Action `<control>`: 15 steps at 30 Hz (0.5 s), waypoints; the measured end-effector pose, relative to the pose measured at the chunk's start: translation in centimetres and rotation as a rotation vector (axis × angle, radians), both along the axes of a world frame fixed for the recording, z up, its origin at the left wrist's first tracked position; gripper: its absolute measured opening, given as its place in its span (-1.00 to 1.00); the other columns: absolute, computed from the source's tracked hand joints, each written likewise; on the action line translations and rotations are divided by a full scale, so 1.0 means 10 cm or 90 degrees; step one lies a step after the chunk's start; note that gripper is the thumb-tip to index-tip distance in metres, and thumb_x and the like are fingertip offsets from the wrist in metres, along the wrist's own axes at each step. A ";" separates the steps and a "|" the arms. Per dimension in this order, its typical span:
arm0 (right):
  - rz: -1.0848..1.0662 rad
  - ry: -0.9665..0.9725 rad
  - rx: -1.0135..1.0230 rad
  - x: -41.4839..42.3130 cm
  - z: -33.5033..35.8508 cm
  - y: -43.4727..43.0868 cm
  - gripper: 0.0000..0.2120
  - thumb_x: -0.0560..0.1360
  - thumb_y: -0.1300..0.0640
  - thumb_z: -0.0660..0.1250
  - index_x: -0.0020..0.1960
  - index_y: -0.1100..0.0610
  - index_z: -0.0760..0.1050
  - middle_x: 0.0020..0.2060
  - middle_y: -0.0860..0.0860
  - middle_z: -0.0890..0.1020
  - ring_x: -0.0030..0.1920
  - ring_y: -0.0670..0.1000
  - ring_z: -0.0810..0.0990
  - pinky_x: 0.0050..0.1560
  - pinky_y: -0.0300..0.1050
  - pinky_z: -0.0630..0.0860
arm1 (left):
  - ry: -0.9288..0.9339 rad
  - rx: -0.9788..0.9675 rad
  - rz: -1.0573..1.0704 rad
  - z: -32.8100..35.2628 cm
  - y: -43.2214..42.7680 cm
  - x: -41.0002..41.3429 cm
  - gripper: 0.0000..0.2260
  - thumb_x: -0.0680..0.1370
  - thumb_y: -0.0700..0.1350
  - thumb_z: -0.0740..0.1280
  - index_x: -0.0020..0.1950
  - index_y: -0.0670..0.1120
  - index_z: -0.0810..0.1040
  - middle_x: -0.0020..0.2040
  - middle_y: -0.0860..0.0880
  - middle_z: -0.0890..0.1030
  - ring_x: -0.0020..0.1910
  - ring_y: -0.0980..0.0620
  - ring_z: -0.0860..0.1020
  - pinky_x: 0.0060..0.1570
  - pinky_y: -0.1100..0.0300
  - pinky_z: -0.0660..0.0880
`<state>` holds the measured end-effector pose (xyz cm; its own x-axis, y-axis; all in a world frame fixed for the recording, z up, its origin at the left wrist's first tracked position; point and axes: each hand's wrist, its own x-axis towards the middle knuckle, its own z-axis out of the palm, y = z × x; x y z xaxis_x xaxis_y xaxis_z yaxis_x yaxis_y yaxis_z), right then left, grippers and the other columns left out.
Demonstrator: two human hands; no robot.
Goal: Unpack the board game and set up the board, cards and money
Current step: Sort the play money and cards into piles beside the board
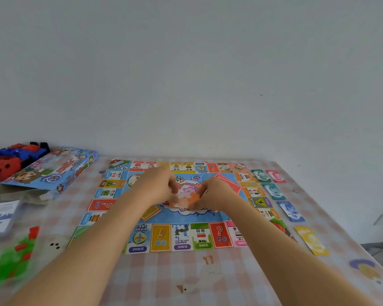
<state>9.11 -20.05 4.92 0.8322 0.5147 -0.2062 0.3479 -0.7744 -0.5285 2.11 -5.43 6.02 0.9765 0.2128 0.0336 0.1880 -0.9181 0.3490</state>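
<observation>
The colourful game board [181,238] lies unfolded on the checked tablecloth. Over its middle, my left hand [157,184] and my right hand [217,191] both pinch a small orange and white pack of cards [187,200], held just above the board. A red card stack [229,184] rests on the board behind my right hand. Money notes lie in a row right of the board: green [261,176], red [276,176], teal [274,191], blue [290,210] and yellow [311,240].
The blue game box [53,171] lies at the back left, with a red and blue toy [13,157] beside it. A clear card case [1,217] sits at the left edge. Green and red small pieces [13,257] and a white die [55,245] lie front left. The wall is close behind.
</observation>
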 end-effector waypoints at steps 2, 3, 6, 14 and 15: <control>0.003 0.006 -0.007 0.00 0.02 0.01 -0.64 0.35 0.04 0.52 0.08 0.15 0.56 -0.25 -0.03 0.52 -0.29 -0.07 0.49 -0.16 -0.18 0.54 | -0.016 0.000 0.003 -0.01 0.02 -0.01 -0.82 0.41 -0.06 0.47 0.01 0.03 0.64 -0.11 0.06 0.57 -0.19 0.11 0.50 -0.24 0.28 0.40; 0.006 0.002 0.000 -0.01 0.03 0.01 -0.68 0.35 0.08 0.52 0.04 0.14 0.54 -0.26 -0.04 0.51 -0.28 -0.07 0.48 -0.14 -0.17 0.54 | -0.023 -0.001 0.004 0.00 0.03 -0.02 -0.80 0.41 -0.05 0.47 0.02 0.03 0.64 -0.12 0.07 0.55 -0.18 0.11 0.50 -0.24 0.28 0.39; 0.021 -0.023 0.042 -0.05 0.03 0.00 -0.78 0.35 0.18 0.51 -0.14 0.07 0.47 -0.27 -0.06 0.50 -0.23 -0.04 0.49 -0.16 -0.17 0.54 | -0.012 -0.016 -0.031 0.02 0.03 -0.03 -0.74 0.42 -0.05 0.47 0.10 0.02 0.61 0.00 0.07 0.56 -0.08 0.11 0.50 -0.12 0.26 0.42; -0.017 -0.107 0.294 -0.06 0.38 -0.02 -0.74 0.31 0.33 0.49 -0.12 0.08 0.51 -0.27 -0.01 0.63 -0.35 -0.07 0.54 -0.30 -0.16 0.54 | -0.101 -0.063 -0.034 0.19 0.07 -0.07 -0.66 0.50 -0.03 0.33 -0.41 -0.10 0.32 -0.44 -0.05 0.30 -0.44 0.02 0.25 -0.40 0.15 0.12; -0.034 -0.125 0.298 -0.04 0.41 -0.02 -0.74 0.32 0.34 0.47 -0.10 0.07 0.53 -0.28 -0.03 0.63 -0.34 -0.09 0.54 -0.29 -0.16 0.54 | -0.138 -0.094 -0.001 0.18 0.12 -0.08 -0.66 0.50 -0.04 0.33 -0.40 -0.10 0.31 -0.44 -0.05 0.29 -0.45 0.01 0.25 -0.40 0.15 0.12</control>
<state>8.71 -20.26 8.99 0.8599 0.4700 0.1990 0.4416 -0.4897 -0.7518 1.31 -4.26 7.85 0.9500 0.2299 0.2112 0.0929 -0.8541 0.5118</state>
